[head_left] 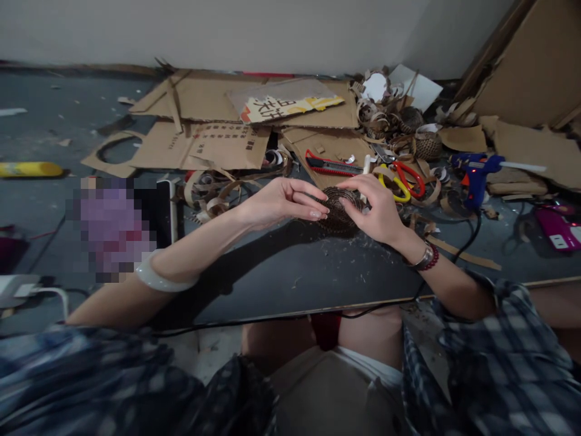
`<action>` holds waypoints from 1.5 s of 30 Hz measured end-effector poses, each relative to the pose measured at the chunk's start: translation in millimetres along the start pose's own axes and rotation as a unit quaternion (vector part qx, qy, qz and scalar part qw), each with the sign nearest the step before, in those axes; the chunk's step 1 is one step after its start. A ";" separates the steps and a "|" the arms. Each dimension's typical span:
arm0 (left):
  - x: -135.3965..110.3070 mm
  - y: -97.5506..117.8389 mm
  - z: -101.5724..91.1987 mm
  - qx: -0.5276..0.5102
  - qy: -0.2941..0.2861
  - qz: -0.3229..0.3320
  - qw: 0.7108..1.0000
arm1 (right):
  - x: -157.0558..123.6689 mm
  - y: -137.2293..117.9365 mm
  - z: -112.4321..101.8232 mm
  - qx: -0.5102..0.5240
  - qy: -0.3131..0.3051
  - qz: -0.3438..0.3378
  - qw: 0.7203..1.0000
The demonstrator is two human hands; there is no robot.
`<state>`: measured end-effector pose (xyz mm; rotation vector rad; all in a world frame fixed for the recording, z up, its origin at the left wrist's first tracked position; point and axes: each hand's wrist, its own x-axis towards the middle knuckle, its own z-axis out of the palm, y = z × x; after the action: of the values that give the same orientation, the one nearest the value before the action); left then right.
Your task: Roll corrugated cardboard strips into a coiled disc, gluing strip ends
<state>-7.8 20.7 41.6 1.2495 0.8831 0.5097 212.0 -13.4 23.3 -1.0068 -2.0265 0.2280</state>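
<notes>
A dark brown coiled cardboard disc [338,212] stands tilted at the middle of the dark table. My right hand [374,209] presses its fingers on the disc's right side. My left hand [284,203] reaches in from the left, its curled fingertips at the disc's left edge. Whether those fingertips grip it, I cannot tell. Just beyond my hands lie a red utility knife [333,165] and yellow-and-red handled scissors [402,181]. Curled cardboard strips [213,197] are heaped behind my left hand.
Flattened cardboard sheets [200,145] cover the back of the dark table [290,272]. A blue hot glue gun [476,175] lies at the right, with woven round cardboard pieces [427,145] behind it. A black cable runs along the table's near edge. A pixelated patch [111,227] hides something at the left.
</notes>
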 end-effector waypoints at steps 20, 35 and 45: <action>-13.1 35.6 -64.6 0.595 0.207 0.148 0.762 | -1.9 17.0 -1.8 -0.137 -0.078 0.062 0.986; -14.0 37.5 -49.5 0.534 0.289 0.160 0.778 | -3.4 13.1 3.3 0.031 -0.054 0.181 0.982; -4.8 26.6 -41.9 0.509 0.259 0.141 0.809 | 1.5 11.7 1.0 0.176 -0.040 0.231 0.956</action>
<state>-40.9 49.1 65.8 2.3131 1.5479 0.6529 217.4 -4.4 18.0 -1.2362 -1.7066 0.8590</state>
